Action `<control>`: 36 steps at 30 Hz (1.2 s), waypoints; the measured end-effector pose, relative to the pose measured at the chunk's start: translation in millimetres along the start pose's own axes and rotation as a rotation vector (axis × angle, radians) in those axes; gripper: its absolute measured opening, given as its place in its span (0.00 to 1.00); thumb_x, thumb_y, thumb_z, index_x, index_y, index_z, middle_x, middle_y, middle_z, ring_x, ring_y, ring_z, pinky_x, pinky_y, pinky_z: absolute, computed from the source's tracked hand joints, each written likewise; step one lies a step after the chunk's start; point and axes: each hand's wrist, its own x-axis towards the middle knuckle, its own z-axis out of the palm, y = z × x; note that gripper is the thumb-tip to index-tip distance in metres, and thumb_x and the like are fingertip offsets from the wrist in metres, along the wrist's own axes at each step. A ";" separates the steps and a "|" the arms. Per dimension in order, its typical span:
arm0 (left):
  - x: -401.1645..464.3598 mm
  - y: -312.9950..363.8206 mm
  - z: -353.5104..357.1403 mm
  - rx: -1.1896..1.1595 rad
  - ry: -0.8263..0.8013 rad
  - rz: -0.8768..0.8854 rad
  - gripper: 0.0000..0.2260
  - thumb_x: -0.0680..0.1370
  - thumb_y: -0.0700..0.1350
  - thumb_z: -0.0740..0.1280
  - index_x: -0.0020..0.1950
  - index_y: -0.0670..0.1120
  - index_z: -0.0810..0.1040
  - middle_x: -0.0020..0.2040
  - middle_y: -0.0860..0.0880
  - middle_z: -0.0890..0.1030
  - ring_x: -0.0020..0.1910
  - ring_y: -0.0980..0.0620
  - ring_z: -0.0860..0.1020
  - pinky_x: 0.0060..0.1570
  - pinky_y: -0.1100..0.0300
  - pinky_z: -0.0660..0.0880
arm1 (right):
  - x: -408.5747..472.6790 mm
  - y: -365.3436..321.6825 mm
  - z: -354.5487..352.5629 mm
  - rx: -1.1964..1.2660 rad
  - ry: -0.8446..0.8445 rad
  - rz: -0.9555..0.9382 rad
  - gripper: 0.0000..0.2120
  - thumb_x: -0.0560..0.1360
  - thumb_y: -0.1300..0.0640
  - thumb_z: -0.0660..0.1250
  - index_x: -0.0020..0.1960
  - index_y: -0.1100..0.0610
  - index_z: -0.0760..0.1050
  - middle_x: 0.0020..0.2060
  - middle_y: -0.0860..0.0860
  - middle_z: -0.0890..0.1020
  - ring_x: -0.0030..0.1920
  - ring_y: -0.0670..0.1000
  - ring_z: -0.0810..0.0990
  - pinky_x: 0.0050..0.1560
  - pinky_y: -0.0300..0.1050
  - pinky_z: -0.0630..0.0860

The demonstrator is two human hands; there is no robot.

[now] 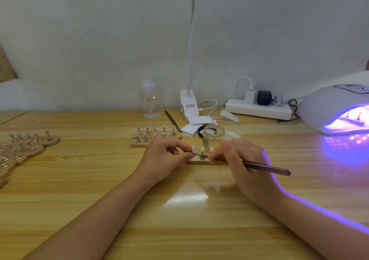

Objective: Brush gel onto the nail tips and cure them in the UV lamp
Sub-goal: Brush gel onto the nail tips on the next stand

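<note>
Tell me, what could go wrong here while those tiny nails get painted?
The left hand pinches one nail tip on its stand while the right hand works the brush at it; a slip could smear gel onto fingers or knock the tip off. The open gel jar sits just behind the hands, so a bump might tip it. Stray light from the lit UV lamp may harden gel early.
</note>
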 end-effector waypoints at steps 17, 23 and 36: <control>1.1 -3.4 0.0 -0.006 0.006 0.000 0.07 0.66 0.39 0.75 0.35 0.52 0.82 0.29 0.60 0.79 0.29 0.60 0.68 0.30 0.74 0.65 | 0.3 -0.1 0.2 -0.060 -0.009 0.028 0.19 0.76 0.48 0.54 0.42 0.54 0.82 0.35 0.41 0.81 0.39 0.41 0.78 0.43 0.38 0.73; -0.2 -0.5 0.7 -0.011 0.012 -0.029 0.08 0.67 0.39 0.75 0.35 0.51 0.82 0.25 0.62 0.76 0.27 0.61 0.69 0.28 0.74 0.65 | 0.8 -0.7 0.3 -0.046 -0.025 -0.016 0.20 0.77 0.50 0.54 0.39 0.55 0.81 0.33 0.41 0.80 0.37 0.38 0.78 0.42 0.33 0.71; -0.3 -0.4 1.1 -0.022 0.008 -0.060 0.09 0.67 0.39 0.75 0.34 0.53 0.81 0.22 0.60 0.74 0.24 0.62 0.68 0.25 0.74 0.63 | -0.2 -0.7 0.3 -0.026 -0.051 0.010 0.18 0.76 0.48 0.56 0.38 0.53 0.81 0.32 0.42 0.82 0.37 0.38 0.79 0.45 0.34 0.71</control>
